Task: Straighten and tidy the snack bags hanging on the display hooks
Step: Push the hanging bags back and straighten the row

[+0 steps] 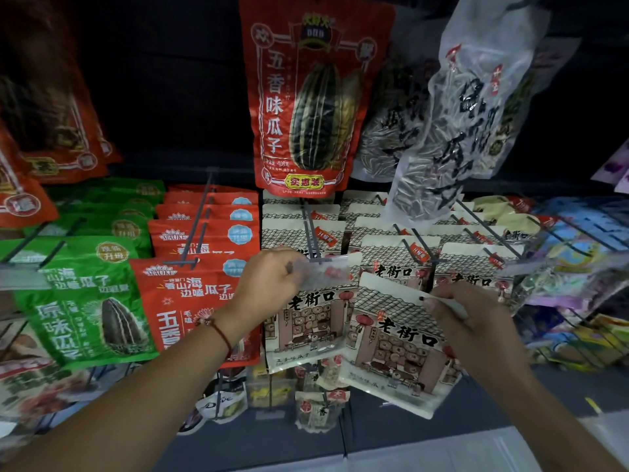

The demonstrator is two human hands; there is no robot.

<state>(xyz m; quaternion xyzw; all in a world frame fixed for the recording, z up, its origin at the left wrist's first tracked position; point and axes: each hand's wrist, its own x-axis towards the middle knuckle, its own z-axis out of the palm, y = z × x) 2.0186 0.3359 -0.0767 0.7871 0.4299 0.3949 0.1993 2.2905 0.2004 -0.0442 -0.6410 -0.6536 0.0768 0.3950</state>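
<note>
- Far left of frame: green glossy sunflower-seed bags (85, 294) hung in a row on dark hooks, front bag sitting slightly crooked.
- Just right of them: red foil seed bags (190, 294) on a thin dark metal hook (199, 219), partly hidden behind the left forearm.
- Centre: left hand (272, 281) held the top edge of the front cream paper-look bag printed with a shopfront drawing (306, 325), fingers curled over its header at the tip of its hook (311, 233). The header was blurred; could not tell whether the hole was on the hook.
- Right of centre: right hand (476, 318) pinched the upper right corner of a second cream shopfront bag (394, 345), which tilted clockwise, off any hook, its punched hole showing just beside the fingertips.
- Upper centre: large red pouch with a striped seed picture (306, 97); upper right: clear plastic bags of dark seeds (452, 131), hanging askew.
- Risks, as judged: a one-corner pinch could let the loose bag swing or slip; threading it might nudge the front bag off the hook tip; the overhanging clear bags could catch a rising wrist.
</note>
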